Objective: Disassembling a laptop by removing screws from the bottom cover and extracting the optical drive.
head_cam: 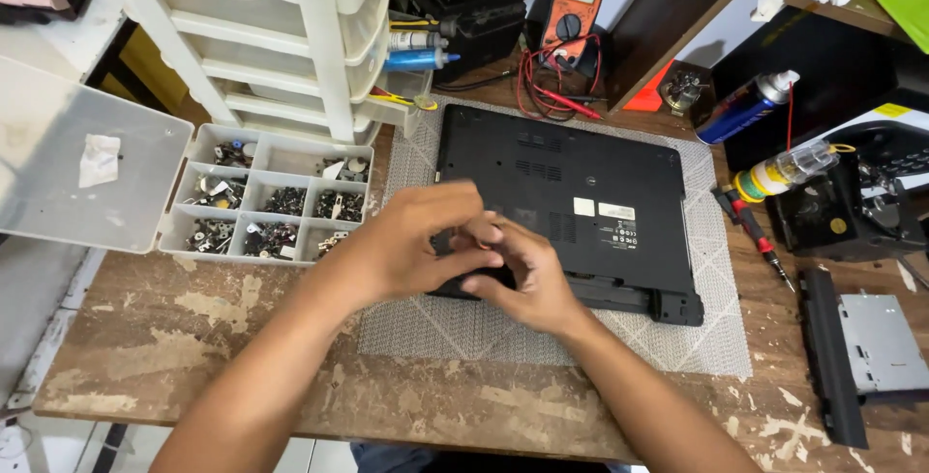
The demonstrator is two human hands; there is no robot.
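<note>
A black laptop [571, 192] lies upside down on a grey woven mat [716, 270]. Both my hands are together over its near left corner. My left hand [406, 241] is curled, fingers bent toward the right hand. My right hand [518, 280] rests on the laptop's front edge, thumb and fingers pinched against the left hand's fingertips. Whatever small thing is between the fingers is hidden.
An open compartment box of screws [276, 204] sits left of the mat, with a white drawer unit [290, 38] behind. A multimeter [573, 9] with red leads, a spray can [745, 105], a screwdriver [755, 231] and a removed optical drive [856, 352] lie around the worn wooden table.
</note>
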